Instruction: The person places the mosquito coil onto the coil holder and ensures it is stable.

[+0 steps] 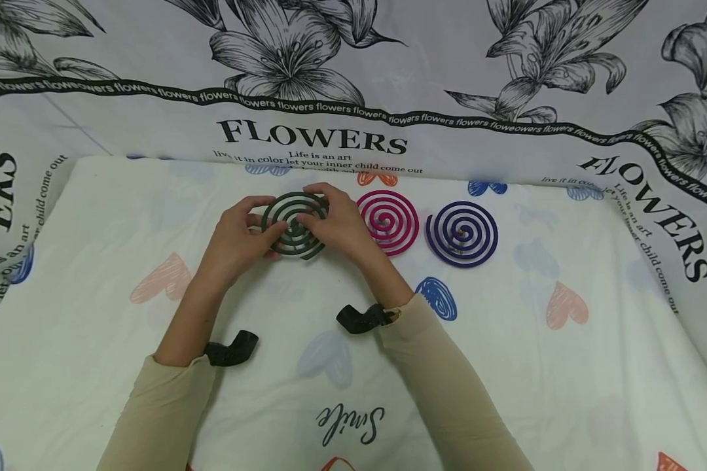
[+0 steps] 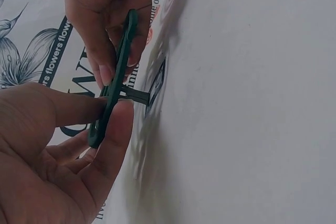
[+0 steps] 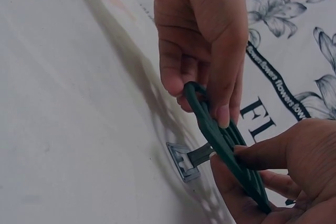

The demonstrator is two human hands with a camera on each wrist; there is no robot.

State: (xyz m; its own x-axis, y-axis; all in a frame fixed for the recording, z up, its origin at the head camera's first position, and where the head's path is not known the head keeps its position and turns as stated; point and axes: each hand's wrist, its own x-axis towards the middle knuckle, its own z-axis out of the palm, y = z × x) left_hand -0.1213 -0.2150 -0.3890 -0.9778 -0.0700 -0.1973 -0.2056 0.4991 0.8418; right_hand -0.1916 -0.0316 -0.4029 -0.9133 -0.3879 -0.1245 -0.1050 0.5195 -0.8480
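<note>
A green mosquito coil (image 1: 295, 227) is held by both hands near the far side of the covered surface. My left hand (image 1: 239, 237) grips its left edge between thumb and fingers. On the opposite edge, my right hand (image 1: 343, 226) pinches the coil with its thumb near the middle. Both wrist views show the coil edge-on above a small metal stand (image 3: 184, 165), whose upright tab meets the coil's underside at the centre. The stand's flat base rests on the white cloth.
To the right lie a pink coil (image 1: 409, 222) and a dark blue coil (image 1: 489, 235), side by side. A white cloth (image 1: 495, 392) with printed hearts covers the work surface. Behind it rises a floral sheet (image 1: 436, 72) with black lettering.
</note>
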